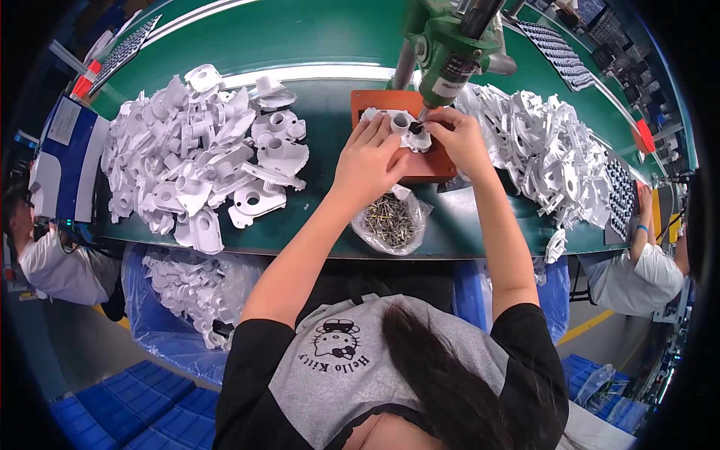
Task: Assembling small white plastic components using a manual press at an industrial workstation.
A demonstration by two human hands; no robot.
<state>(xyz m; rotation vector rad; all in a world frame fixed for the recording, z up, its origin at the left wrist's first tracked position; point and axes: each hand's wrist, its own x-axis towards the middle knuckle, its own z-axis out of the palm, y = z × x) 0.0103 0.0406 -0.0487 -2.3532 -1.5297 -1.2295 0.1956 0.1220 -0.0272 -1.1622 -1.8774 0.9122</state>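
A white plastic part [400, 124] with a round raised collar lies on the orange base [442, 166] of a green press [442, 56]. My left hand [367, 163] rests on the part's left side, fingers stretched out flat over it. Over its right side, my right hand [463, 142] pinches thumb and forefinger together just beside the press tip. What sits in that pinch is too small to make out. Just below the base, a bag-lined bowl [418, 231] holds many small metal pins [390, 220].
Heaped white plastic parts cover the green table on the left [180, 150] and right [540, 142]. Below the table edge stands a lined blue bin [142, 315] of similar parts. Black trays [619, 195] sit at the right. Other people [637, 274] work at both sides.
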